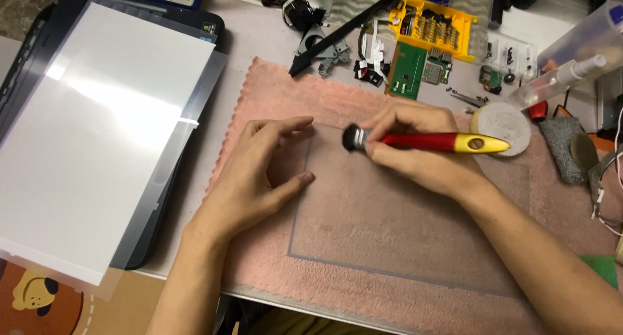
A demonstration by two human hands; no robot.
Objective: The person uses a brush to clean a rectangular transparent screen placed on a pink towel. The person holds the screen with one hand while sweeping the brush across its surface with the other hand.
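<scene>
The right hand (415, 147) grips a red-handled brush (428, 141) whose bristles should sweep lightly beyond the left hand's (259, 173) spread fingers steadying the clear sheet (402, 224).

— What sort of place is this?
— An electronics repair workshop: green circuit boards (415, 72) and a yellow bit case (436, 24) lie at the bench's far edge, beside tweezers (468, 99) and loose small parts (371, 61).

I see warm, even light from above, fairly bright. Strong glare washes out the white sheet (97, 134) on the left. Soft shadows sit under both hands on the pink cloth (389, 244). Far clutter looks slightly soft; edges bend a little.
</scene>
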